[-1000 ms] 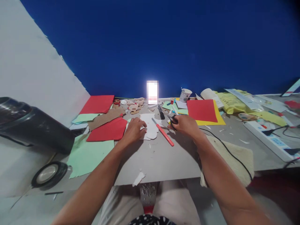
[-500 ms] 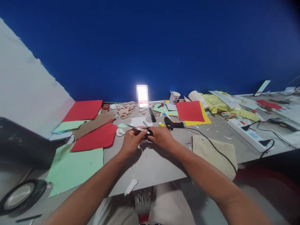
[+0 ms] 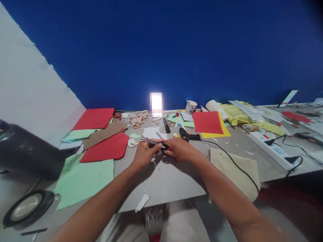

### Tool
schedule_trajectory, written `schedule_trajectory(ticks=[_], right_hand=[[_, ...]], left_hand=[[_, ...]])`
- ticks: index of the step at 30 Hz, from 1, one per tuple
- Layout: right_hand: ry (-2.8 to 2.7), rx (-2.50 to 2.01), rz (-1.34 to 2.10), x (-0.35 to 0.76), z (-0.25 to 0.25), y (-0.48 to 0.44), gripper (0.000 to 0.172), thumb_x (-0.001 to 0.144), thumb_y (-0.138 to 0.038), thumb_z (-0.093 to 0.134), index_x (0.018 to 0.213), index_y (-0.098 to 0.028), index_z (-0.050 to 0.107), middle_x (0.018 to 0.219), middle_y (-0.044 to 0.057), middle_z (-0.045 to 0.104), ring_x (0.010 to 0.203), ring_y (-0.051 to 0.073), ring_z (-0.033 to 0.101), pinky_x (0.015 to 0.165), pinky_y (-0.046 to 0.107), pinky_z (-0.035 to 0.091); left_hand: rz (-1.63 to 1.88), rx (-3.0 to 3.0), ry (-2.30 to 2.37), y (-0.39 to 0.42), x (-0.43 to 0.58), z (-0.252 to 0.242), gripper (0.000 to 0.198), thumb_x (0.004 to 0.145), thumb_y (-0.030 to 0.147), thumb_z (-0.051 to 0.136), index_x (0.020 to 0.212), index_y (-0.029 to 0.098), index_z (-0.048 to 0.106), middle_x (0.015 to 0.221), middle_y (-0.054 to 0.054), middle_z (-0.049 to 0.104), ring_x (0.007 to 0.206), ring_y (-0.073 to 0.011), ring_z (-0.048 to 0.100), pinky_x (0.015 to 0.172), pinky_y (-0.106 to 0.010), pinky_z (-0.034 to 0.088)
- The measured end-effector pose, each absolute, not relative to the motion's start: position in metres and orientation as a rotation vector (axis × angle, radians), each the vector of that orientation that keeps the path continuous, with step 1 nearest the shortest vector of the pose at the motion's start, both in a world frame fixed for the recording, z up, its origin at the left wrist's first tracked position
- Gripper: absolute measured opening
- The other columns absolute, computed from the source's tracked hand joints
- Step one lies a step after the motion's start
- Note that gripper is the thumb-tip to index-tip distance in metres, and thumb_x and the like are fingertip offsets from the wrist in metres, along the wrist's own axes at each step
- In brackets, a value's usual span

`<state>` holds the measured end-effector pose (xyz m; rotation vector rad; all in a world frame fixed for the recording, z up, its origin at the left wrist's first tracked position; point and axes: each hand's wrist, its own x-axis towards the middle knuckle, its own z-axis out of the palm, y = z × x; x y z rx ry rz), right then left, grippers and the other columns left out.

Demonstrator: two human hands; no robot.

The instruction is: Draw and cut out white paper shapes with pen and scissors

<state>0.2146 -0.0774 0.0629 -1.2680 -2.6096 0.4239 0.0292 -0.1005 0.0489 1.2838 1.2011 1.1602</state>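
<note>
Near the middle of the table, my right hand (image 3: 179, 148) is wrapped around the dark handles of a pair of scissors (image 3: 150, 141). Their blades point left, slightly apart, and a bit of red shows under my fingers. Against the blades, my left hand (image 3: 144, 155) is closed in a pinch; what it grips is hidden by the fingers. Just beyond my hands lie a white paper piece (image 3: 151, 132) and a black cutter-like tool (image 3: 166, 125). A black glue gun (image 3: 188, 135) rests beyond my right hand, its cord running right.
Red sheets (image 3: 107, 148), corrugated cardboard (image 3: 104, 135) and a green sheet (image 3: 88, 181) lie left. A patterned paper cup (image 3: 191, 107) stands at the back. To the right are a beige cloth (image 3: 234, 164) and a white power strip (image 3: 270, 151). A black cylinder (image 3: 32, 151) juts in at left.
The view has shifted slightly, so the table things sit a little further right. The scissor blades now show more apart, and red shows beneath my right hand.
</note>
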Motion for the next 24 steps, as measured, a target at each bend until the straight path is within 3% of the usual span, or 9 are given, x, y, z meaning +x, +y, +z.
schedule_trajectory(ticks=[4, 8, 12, 15, 18, 20, 22, 24], right_hand=[[-2.458, -1.157, 0.532, 0.219, 0.065, -0.077, 0.015, 0.089, -0.023, 0.070, 0.103, -0.019, 0.076, 0.092, 0.006, 0.077, 0.080, 0.018, 0.068, 0.072, 0.025, 0.041], [-2.288, -1.114, 0.516, 0.216, 0.063, -0.078, 0.019, 0.089, -0.029, 0.073, 0.105, -0.021, 0.076, 0.102, 0.006, 0.078, 0.089, 0.019, 0.069, 0.079, 0.026, 0.045], [-2.194, -1.229, 0.420, 0.221, 0.069, -0.076, 0.012, 0.090, -0.028, 0.069, 0.096, -0.020, 0.076, 0.092, 0.005, 0.077, 0.082, 0.018, 0.067, 0.074, 0.026, 0.044], [-2.008, -1.525, 0.371, 0.244, 0.080, -0.068, 0.019, 0.092, -0.034, 0.063, 0.100, -0.020, 0.075, 0.091, 0.005, 0.076, 0.077, 0.017, 0.066, 0.067, 0.026, 0.042], [-1.918, -1.979, 0.199, 0.280, 0.085, -0.055, 0.023, 0.090, -0.036, 0.062, 0.094, -0.019, 0.075, 0.085, 0.009, 0.075, 0.076, 0.022, 0.066, 0.061, 0.028, 0.037], [-1.878, -2.166, 0.124, 0.305, 0.085, -0.047, 0.027, 0.090, -0.040, 0.060, 0.091, -0.018, 0.076, 0.086, 0.011, 0.074, 0.079, 0.024, 0.066, 0.059, 0.029, 0.035], [-1.843, -2.297, 0.126, 0.327, 0.083, -0.041, 0.032, 0.091, -0.044, 0.058, 0.086, -0.018, 0.075, 0.088, 0.013, 0.074, 0.081, 0.025, 0.067, 0.059, 0.030, 0.035], [-1.782, -2.406, 0.184, 0.346, 0.081, -0.036, 0.032, 0.089, -0.046, 0.062, 0.084, -0.017, 0.075, 0.089, 0.014, 0.074, 0.080, 0.025, 0.067, 0.058, 0.030, 0.037]], left_hand=[[1.168, 1.287, 1.238, -0.099, 0.022, 0.057, 0.018, 0.070, 0.029, 0.079, 0.083, 0.018, 0.083, 0.053, -0.001, 0.062, 0.052, -0.0165, 0.056, 0.053, -0.029, 0.044], [1.207, 1.282, 1.239, -0.099, 0.019, 0.063, 0.021, 0.071, 0.031, 0.078, 0.087, 0.017, 0.082, 0.053, -0.001, 0.063, 0.053, -0.0171, 0.057, 0.055, -0.029, 0.046], [1.252, 1.306, 1.202, -0.092, 0.013, 0.060, 0.031, 0.071, 0.032, 0.075, 0.098, 0.017, 0.077, 0.067, -0.003, 0.071, 0.058, -0.0163, 0.061, 0.059, -0.029, 0.050], [1.465, 1.227, 1.254, -0.081, 0.001, 0.056, 0.024, 0.070, 0.026, 0.066, 0.092, 0.020, 0.072, 0.064, 0.002, 0.065, 0.052, -0.0118, 0.054, 0.052, -0.024, 0.045], [1.590, 1.046, 1.263, -0.070, -0.011, 0.054, 0.014, 0.062, 0.020, 0.055, 0.074, 0.022, 0.063, 0.046, 0.009, 0.038, 0.041, -0.0090, 0.034, 0.043, -0.020, 0.032], [1.552, 1.004, 1.280, -0.065, -0.017, 0.053, 0.017, 0.058, 0.018, 0.052, 0.072, 0.022, 0.060, 0.045, 0.009, 0.032, 0.041, -0.0094, 0.029, 0.043, -0.021, 0.029], [1.438, 1.093, 1.392, -0.062, -0.021, 0.052, 0.020, 0.058, 0.019, 0.051, 0.074, 0.023, 0.064, 0.045, 0.008, 0.033, 0.041, -0.0109, 0.029, 0.044, -0.023, 0.031], [1.262, 1.339, 1.551, -0.059, -0.024, 0.049, 0.019, 0.063, 0.021, 0.053, 0.076, 0.023, 0.067, 0.048, 0.004, 0.044, 0.045, -0.0140, 0.039, 0.048, -0.026, 0.035]])
